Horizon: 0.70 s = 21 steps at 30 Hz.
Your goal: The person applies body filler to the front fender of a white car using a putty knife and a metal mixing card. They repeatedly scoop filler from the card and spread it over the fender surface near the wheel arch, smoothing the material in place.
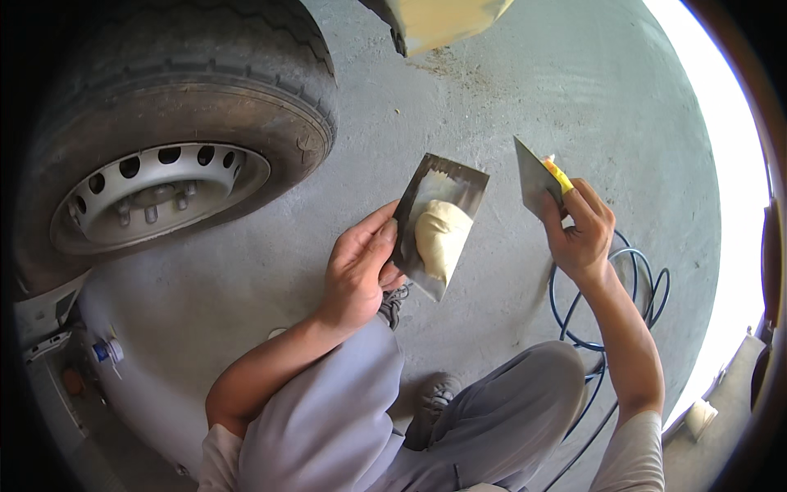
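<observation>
My left hand (359, 266) grips the left edge of a flat metal plate (469, 182), thumb on top and fingers underneath. A thick mound of cream-coloured putty (443, 238) lies on that plate, with a thin smear above it. Off to the right, my right hand (584, 230) is closed around a putty knife (533, 176) with a thin grey blade and a yellow edge or handle strip. The blade points up and to the left, apart from the plate and the putty. Fingers of the right hand partly hide the knife's lower end.
A large tyre on a silver wheel (156, 197) fills the upper left. At the top, a panel coated in yellowish filler (447, 23) hangs over the grey floor (574, 82). A blue hose (566, 316) lies coiled by my right forearm. A whitish cup-like container (699, 420) stands at lower right.
</observation>
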### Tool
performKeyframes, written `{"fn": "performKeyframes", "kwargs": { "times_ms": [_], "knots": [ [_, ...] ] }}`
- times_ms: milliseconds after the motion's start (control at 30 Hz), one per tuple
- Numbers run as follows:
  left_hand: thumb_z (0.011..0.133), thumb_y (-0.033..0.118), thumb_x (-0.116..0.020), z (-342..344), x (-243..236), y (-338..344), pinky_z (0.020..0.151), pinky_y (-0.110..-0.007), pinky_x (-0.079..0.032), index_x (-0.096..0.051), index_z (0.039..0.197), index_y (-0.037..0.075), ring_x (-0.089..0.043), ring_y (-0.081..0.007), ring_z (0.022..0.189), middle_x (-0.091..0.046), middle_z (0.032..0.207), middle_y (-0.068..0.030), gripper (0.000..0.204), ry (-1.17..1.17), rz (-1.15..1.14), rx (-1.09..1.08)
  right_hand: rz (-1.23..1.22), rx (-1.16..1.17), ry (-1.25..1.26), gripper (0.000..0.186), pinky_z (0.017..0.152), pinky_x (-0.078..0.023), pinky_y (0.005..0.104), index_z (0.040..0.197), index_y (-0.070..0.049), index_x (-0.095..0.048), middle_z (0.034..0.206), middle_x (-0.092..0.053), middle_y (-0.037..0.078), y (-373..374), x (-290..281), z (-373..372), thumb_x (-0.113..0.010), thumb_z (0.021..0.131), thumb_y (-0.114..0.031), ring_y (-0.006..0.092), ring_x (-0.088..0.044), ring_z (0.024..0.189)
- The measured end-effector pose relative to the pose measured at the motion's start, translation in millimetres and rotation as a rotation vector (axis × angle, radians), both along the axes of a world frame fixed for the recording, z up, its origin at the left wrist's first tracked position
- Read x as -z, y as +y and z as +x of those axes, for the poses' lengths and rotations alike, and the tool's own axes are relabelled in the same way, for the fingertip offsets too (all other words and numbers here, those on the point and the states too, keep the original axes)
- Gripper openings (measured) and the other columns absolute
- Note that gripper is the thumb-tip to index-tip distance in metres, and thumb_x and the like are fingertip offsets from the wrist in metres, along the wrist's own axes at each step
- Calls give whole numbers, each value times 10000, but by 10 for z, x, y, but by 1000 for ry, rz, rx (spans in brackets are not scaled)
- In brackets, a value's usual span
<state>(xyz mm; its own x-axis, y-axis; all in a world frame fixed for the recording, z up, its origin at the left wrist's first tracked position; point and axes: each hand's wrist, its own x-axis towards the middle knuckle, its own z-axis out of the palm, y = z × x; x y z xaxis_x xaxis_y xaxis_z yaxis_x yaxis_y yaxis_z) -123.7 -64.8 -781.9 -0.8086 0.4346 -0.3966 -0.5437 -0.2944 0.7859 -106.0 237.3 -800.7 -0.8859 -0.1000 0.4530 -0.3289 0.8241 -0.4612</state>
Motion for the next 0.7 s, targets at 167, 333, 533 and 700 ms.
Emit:
{"fn": "performKeyframes", "kwargs": {
  "times_ms": [167,333,533,700],
  "knots": [
    [1124,142,-403,247,-2,-382,494,-205,-271,-497,1497,-68,-269,-10,540,-471,716,64,438,24,-79,-156,109,-192,279,86,453,-472,328,851,-7,-675,774,-611,72,-574,-107,-640,-754,830,18,188,-577,531],
    [1111,140,-401,293,13,-497,471,-201,-234,-494,1493,-79,-262,-3,523,-438,667,75,449,77,12,-196,253,-148,376,73,471,-505,313,851,40,-679,763,-622,110,-755,-104,-974,-749,843,21,180,-584,521],
    [1109,156,-406,305,20,-443,465,-206,-226,-474,1502,-90,-267,-3,523,-424,662,78,468,22,6,-212,297,-96,453,68,460,-496,329,865,-16,-680,802,-576,62,-845,59,-1143,-743,857,-40,200,-579,520],
    [1113,163,-402,269,0,-420,477,-198,-221,-472,1506,-85,-270,-4,529,-415,663,83,469,27,-10,-206,270,-102,445,122,456,-485,330,957,1,-722,787,-555,61,-872,93,-1160,-740,843,-40,188,-573,524]
  ]
}}
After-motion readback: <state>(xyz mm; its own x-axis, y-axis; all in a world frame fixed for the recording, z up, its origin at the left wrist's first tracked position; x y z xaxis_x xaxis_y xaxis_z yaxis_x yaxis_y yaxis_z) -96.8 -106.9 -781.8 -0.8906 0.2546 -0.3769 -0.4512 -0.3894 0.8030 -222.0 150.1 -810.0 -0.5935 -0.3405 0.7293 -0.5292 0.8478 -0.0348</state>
